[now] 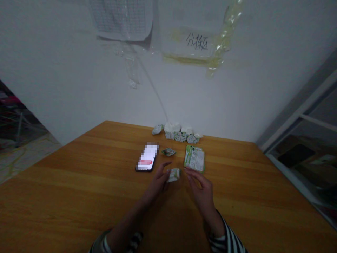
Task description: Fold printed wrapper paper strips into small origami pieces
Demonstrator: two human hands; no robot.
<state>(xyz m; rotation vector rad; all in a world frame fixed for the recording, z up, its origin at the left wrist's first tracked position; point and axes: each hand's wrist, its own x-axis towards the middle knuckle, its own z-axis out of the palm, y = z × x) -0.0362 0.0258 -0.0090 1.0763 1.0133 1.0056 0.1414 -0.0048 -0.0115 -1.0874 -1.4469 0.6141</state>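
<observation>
My left hand [158, 179] has its thumb and lower fingers on a small folded white-and-green packet [174, 175], with the index finger stretched out above it. To the right of that packet is my right hand [201, 189], thumb and fingers brought together at the tips. Whether anything small sits between those tips cannot be made out. Just beyond the right fingertips lies a stack of flat green-and-white packets [195, 159]. A folded packet [168, 151] rests on the table a little past my left hand.
On the wooden table [79, 175], a phone [147, 157] with a lit screen lies left of the hands. Several crumpled packets [180, 136] and white tissue-like pieces [172, 127] line the back edge by the wall. Shelving [302, 116] stands at the right.
</observation>
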